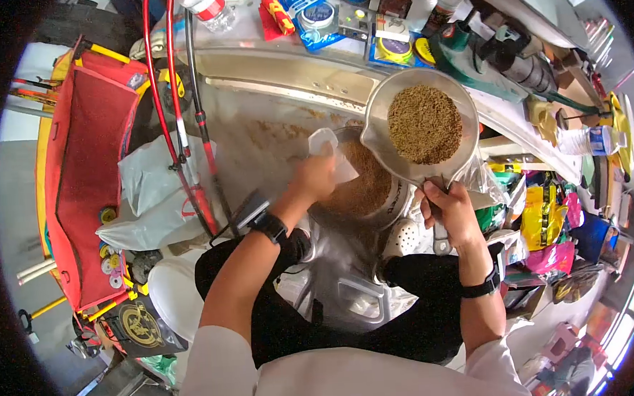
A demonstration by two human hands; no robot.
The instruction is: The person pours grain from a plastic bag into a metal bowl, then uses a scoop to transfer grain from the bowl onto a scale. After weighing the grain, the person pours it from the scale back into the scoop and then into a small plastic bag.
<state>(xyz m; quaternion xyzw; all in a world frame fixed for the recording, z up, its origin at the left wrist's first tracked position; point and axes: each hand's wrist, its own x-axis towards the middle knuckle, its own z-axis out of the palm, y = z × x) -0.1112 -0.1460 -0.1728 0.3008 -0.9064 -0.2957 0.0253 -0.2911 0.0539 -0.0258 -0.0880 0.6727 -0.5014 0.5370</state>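
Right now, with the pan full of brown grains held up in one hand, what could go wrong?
1. The right hand holds the metal pan only by its handle, above the bucket's edge; a tilt might spill the brown grains onto the legs or floor.
2. The left hand works a white scoop in the bucket, so attention is split, and grains could scatter over the rim.
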